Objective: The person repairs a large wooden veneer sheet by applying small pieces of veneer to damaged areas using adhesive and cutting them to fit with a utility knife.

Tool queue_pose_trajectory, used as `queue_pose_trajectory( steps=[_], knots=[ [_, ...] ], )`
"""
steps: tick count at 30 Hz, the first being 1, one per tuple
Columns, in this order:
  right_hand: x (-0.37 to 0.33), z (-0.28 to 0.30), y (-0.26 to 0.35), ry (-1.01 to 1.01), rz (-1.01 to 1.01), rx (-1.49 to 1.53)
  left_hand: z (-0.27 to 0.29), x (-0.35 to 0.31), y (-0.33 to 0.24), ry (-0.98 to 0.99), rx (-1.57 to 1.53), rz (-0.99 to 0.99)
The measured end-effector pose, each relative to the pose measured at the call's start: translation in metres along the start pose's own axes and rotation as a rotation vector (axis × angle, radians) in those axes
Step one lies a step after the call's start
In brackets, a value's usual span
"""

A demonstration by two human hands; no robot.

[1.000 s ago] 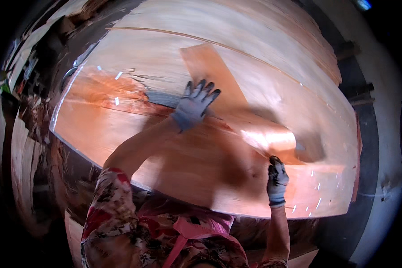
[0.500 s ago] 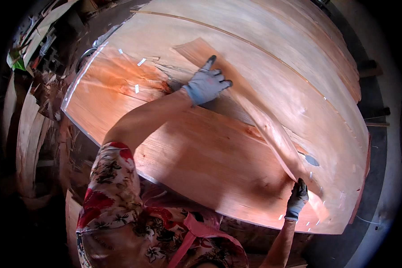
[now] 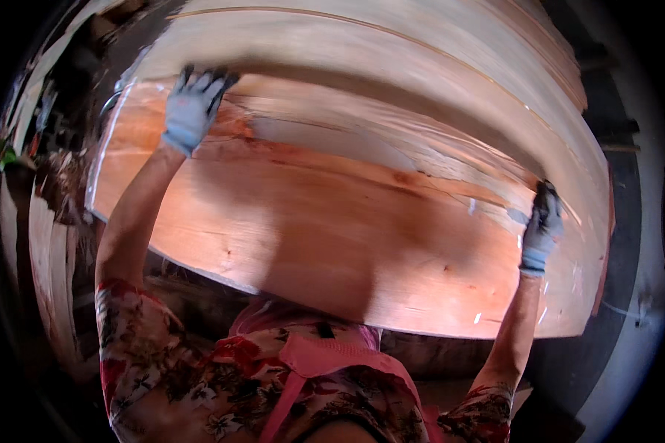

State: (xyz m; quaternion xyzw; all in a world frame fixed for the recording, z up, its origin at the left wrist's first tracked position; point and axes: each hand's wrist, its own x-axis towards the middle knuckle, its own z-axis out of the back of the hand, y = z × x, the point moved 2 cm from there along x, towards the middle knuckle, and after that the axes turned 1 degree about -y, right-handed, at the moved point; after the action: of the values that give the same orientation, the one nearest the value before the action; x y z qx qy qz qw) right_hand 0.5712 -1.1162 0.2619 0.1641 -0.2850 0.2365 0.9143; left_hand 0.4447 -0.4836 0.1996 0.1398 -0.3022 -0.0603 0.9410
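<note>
A long narrow strip of wood veneer [image 3: 391,111] stretches between my two hands across a large veneer sheet [image 3: 325,244]. At the strip's left end, my gloved left hand [image 3: 196,109] has its dark-tipped fingers bent over the edge, somewhat blurred. My gloved right hand [image 3: 543,227] is closed on the strip's right end. Below the strip, the orange-toned sheet has a ragged split with a pale gap [image 3: 377,151] in it. A dark shadow runs along the strip's far edge.
Pale veneer layers [image 3: 391,44] spread behind the strip, with a thin brown strip [image 3: 332,12] lying across them. Small white tape pieces [image 3: 477,318] dot the sheet. Broken veneer scraps [image 3: 52,258] are heaped at the left. A grey floor [image 3: 621,280] shows at the right.
My left hand has moved left from the middle of the strip to its end. The right hand has moved up and away with the other end, and the strip now lies flatter along the split.
</note>
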Motion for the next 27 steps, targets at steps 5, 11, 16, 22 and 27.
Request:
queue_pose_trajectory(
  steps=[5, 11, 16, 22, 27],
  knots=[
    [-0.032, -0.056, -0.031, 0.182, -0.040, 0.063, -0.036, -0.061, -0.031, 0.287, -0.190, 0.070],
    [-0.060, -0.083, -0.048, 0.224, -0.009, 0.023, -0.044, -0.049, -0.027, 0.363, -0.253, 0.107],
    [0.016, -0.055, -0.065, 0.133, -0.184, 0.097, -0.028, 0.041, -0.012, 0.254, -0.296, 0.355],
    [0.046, 0.002, -0.056, -0.171, -0.159, 0.255, 0.017, 0.092, 0.008, -0.089, -0.224, 0.122],
    [-0.014, -0.026, -0.054, -0.109, -0.186, 0.194, -0.032, 0.009, -0.017, 0.154, -0.137, -0.001]
  ],
)
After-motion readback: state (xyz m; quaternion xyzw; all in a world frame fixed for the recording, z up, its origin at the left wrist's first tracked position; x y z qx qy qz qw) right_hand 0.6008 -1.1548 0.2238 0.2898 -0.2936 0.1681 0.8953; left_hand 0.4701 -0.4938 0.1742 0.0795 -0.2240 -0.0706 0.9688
